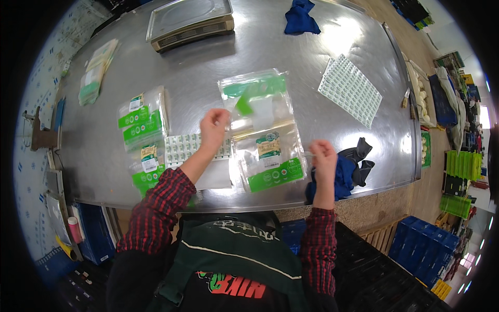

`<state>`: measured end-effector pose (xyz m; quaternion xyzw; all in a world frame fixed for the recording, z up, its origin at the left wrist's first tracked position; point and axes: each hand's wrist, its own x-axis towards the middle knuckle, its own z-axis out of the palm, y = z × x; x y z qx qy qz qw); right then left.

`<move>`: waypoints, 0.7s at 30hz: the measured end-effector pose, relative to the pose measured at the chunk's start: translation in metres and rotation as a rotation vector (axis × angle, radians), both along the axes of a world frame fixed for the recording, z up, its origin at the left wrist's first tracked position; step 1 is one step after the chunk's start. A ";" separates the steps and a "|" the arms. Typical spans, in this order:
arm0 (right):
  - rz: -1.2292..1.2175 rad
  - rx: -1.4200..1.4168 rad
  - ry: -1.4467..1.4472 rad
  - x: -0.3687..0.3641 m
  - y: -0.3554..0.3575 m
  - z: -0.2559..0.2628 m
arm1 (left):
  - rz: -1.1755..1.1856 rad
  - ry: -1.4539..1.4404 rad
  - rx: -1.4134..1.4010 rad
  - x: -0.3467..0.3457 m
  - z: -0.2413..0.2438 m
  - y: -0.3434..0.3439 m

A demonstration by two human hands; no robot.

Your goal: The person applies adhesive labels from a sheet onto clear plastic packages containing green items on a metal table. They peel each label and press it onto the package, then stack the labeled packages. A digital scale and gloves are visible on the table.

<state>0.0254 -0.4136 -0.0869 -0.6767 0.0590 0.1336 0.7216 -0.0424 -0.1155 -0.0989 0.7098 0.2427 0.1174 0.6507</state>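
Clear plastic pouches with green printed bands lie in front of me, a labelled pouch [273, 156] lowest and another pouch [255, 86] above it. My left hand [213, 126] is at their left edge with fingertips together; blur hides whether it grips plastic. A green patch [244, 104] is smeared by motion beside it. To the right of the pouches, my right hand [324, 154] pinches a small pale piece [309, 154], too blurred to name. Under my left forearm lies a sticker sheet [183, 148], partly covered. Further left are stacked pouches [142, 124] and more labelled pouches [150, 167].
A metal-topped scale [191, 29] stands at the back of the steel table [273, 54]. Another sticker sheet [351, 91] lies to the right. Blue cloth [302, 17] lies at the back; dark-cuffed blue gloves [345, 169] lie beside my right hand. More packaging [97, 72] is far left.
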 end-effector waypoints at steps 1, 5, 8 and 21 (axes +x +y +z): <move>0.075 -0.104 -0.047 -0.006 0.012 -0.003 | 0.039 -0.070 0.071 0.003 0.012 0.000; 0.255 -0.514 -0.363 -0.031 0.049 -0.044 | -0.628 -0.131 0.382 -0.021 0.027 -0.036; 0.252 -0.829 -0.519 -0.038 0.055 -0.032 | -0.959 -0.083 0.782 -0.032 -0.009 -0.046; -0.003 0.319 0.148 0.003 -0.003 0.005 | -0.412 0.237 -0.179 0.004 0.015 0.005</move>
